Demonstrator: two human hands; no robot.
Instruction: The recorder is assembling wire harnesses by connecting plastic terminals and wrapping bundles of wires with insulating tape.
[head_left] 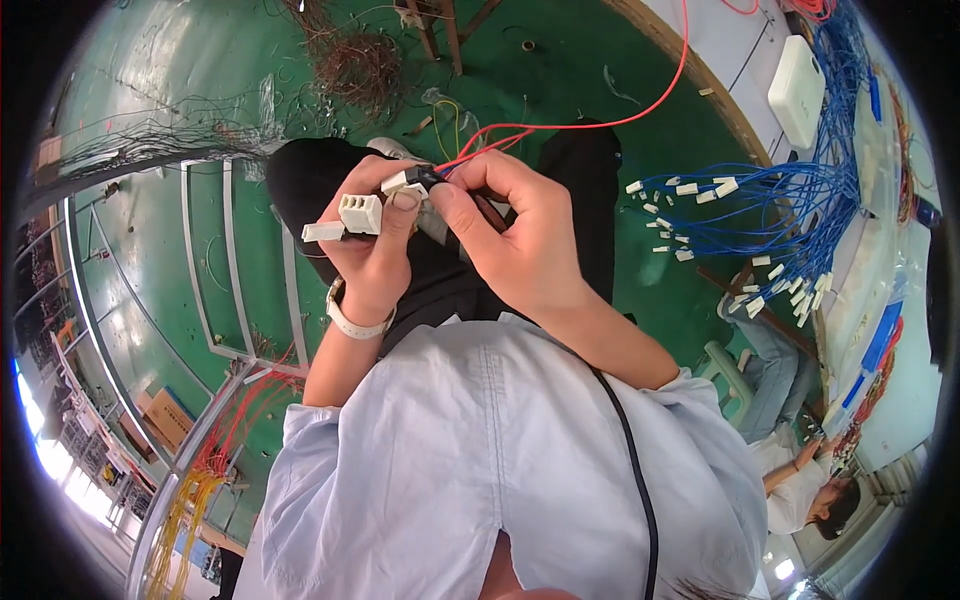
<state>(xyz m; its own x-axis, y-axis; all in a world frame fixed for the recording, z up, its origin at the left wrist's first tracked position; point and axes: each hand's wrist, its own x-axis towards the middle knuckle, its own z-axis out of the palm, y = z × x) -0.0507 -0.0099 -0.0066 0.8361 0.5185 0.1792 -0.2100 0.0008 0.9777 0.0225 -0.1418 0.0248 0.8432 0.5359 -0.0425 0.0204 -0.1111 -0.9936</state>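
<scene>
Both hands, left hand [372, 240] gripping white connectors [360, 213], right hand [510, 225] pinching red wires [560, 126], blue wire bundle [790, 200] beside, green floor [560, 70] below

A green floor [150, 250] spreads below, littered with wire scraps and a tangle of brown wire [350, 60]. Grey metal rails [215, 250] curve across it (bent by the lens). At right stands a pale bench [905, 400] with a wooden edge; bright daylight glows at lower left.

white plastic connector housings [360, 213] held at chest height; a red wire [640, 112] enters the uppermost housing [400, 181].
</scene>
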